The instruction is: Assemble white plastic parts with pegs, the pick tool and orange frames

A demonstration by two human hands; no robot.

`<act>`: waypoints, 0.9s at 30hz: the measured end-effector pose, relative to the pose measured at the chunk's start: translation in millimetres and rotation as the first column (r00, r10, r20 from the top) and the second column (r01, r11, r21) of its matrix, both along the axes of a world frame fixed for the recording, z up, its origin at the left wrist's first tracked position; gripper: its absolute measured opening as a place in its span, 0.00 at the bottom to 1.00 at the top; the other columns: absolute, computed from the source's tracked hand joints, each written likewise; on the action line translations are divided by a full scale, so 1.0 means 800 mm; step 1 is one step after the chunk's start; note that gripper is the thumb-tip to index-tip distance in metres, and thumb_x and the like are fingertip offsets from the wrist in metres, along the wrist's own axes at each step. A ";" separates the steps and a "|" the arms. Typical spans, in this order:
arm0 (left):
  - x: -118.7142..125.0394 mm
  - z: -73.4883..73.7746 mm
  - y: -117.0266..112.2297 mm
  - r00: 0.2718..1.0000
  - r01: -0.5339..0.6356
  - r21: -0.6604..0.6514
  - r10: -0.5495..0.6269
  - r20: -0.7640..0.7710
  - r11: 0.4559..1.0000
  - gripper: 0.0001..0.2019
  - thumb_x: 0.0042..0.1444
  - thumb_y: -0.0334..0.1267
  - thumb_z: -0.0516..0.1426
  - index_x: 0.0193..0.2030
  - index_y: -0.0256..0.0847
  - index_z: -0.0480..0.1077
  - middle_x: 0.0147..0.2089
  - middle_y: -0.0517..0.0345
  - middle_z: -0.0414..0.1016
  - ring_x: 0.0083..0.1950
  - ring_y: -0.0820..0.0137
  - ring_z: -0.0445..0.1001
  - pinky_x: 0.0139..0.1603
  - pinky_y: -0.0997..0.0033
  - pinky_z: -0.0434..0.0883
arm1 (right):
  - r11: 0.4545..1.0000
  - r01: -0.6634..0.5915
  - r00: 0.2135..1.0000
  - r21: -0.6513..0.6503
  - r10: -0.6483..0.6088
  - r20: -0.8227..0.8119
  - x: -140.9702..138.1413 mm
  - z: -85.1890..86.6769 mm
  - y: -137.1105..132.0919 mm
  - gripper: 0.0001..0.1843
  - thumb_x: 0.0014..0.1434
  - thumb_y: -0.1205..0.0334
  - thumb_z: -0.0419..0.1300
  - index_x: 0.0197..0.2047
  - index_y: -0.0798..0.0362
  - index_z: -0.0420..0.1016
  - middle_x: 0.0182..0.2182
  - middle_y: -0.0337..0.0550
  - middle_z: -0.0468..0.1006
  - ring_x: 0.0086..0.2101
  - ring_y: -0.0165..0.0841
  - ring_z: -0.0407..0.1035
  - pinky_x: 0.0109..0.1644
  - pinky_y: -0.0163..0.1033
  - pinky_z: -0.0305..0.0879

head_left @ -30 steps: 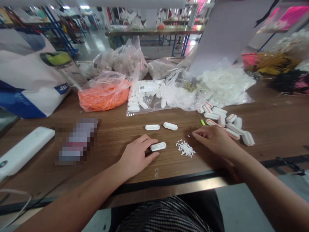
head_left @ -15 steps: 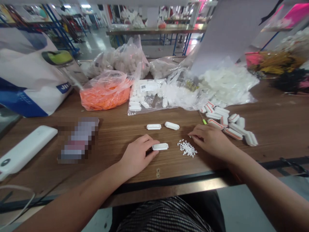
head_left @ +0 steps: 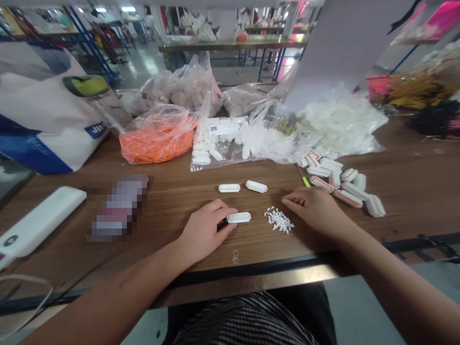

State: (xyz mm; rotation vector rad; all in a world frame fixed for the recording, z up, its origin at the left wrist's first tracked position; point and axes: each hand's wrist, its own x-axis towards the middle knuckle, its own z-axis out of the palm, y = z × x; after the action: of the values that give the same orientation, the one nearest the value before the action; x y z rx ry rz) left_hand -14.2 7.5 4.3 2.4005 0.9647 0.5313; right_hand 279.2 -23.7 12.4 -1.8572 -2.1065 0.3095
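Observation:
My left hand (head_left: 203,230) rests on the brown table (head_left: 172,201) and pinches the left end of a white many-holed connector (head_left: 238,217) between thumb and forefinger. A small heap of tiny white pins (head_left: 279,220) lies just right of the connector. My right hand (head_left: 316,208) lies beside that heap with its fingertips pressed together; what they hold, if anything, is too small to see. Two more white connectors (head_left: 229,188) (head_left: 256,186) lie a little farther back.
A pile of white and orange-striped connectors (head_left: 341,184) lies right of my right hand. Behind are a clear bag of white parts (head_left: 219,143), a bag of orange pieces (head_left: 156,139), white plastic bags (head_left: 334,124), a large white-blue bag (head_left: 43,115) and a white flat device (head_left: 36,225) at left.
My right hand shifted slightly left toward the pin heap, then drew back a little. The left hand and its connector stayed put.

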 end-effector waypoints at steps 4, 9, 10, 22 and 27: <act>-0.001 -0.002 0.001 0.998 -0.021 -0.007 0.021 0.052 1.000 0.10 0.59 0.32 0.58 0.48 0.42 0.73 0.43 0.56 0.74 0.40 0.68 0.73 0.45 0.63 0.73 | 0.997 -0.078 0.996 -0.010 0.078 0.053 0.000 0.005 0.004 0.13 0.59 0.62 0.56 0.27 0.52 0.78 0.25 0.41 0.79 0.27 0.33 0.70 0.35 0.38 0.59; -0.001 -0.005 0.003 0.994 0.000 0.045 -0.004 0.107 0.999 0.09 0.58 0.27 0.57 0.44 0.43 0.72 0.43 0.57 0.74 0.40 0.69 0.73 0.45 0.65 0.73 | 0.994 -0.109 0.982 0.015 0.105 0.155 -0.001 0.006 0.004 0.12 0.60 0.64 0.55 0.27 0.53 0.76 0.26 0.40 0.79 0.28 0.34 0.70 0.38 0.40 0.58; -0.001 -0.005 0.003 0.994 -0.006 0.072 -0.002 0.107 0.997 0.10 0.58 0.26 0.56 0.44 0.42 0.71 0.43 0.57 0.74 0.41 0.69 0.73 0.44 0.65 0.73 | 0.992 -0.124 0.979 0.026 0.117 0.169 0.000 0.005 0.002 0.13 0.61 0.64 0.54 0.28 0.53 0.76 0.27 0.41 0.79 0.29 0.35 0.71 0.39 0.40 0.58; 0.000 -0.002 -0.002 0.994 0.063 0.323 -0.087 0.061 0.944 0.12 0.59 0.24 0.53 0.46 0.41 0.71 0.40 0.56 0.76 0.41 0.67 0.71 0.41 0.65 0.72 | 0.979 -0.141 0.966 0.149 0.103 0.237 -0.001 -0.006 -0.009 0.12 0.61 0.65 0.54 0.27 0.53 0.75 0.25 0.43 0.77 0.29 0.37 0.70 0.40 0.44 0.59; 0.005 -0.006 0.001 0.986 -0.020 0.049 0.011 0.167 0.999 0.08 0.56 0.32 0.59 0.43 0.42 0.76 0.39 0.55 0.76 0.38 0.70 0.74 0.40 0.66 0.74 | 0.995 -0.016 1.000 0.096 0.016 -0.003 -0.008 0.002 -0.008 0.10 0.56 0.65 0.57 0.23 0.51 0.71 0.21 0.38 0.75 0.25 0.33 0.68 0.35 0.41 0.59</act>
State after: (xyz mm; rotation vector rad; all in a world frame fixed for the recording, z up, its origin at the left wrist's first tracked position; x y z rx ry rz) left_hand -10.3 7.9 -0.6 2.3507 0.9076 0.7575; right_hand 272.9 -30.1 14.3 -1.7847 -2.0962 0.2115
